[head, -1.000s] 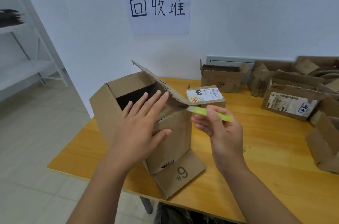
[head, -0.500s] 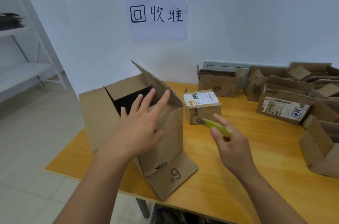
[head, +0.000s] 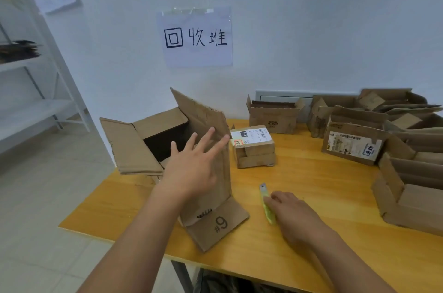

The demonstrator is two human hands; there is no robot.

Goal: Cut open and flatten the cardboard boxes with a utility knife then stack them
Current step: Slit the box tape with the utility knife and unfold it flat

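At the table's near-left corner my left hand lies flat-fingered against the #9 box (flaps splayed). My right hand rests on the green knife on bare wood between boxes.

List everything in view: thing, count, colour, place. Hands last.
Box marked #9: one, brown, near left corner of the table, top flaps open, standing.
Small sealed box: one, brown with white labels, just right of the #9 box.
Utility knife: one, yellow-green, lying on the table right of the #9 box.
Opened boxes: several, exact count unclear, brown, along the back and right side of the table.
Table: one, yellow wood.
Paper sign: one, white with black writing, taped to the wall.
Shelf unit: one, white, far left.
Left hand: fingers spread flat against the #9 box.
Right hand: resting on the knife handle, grip unclear.
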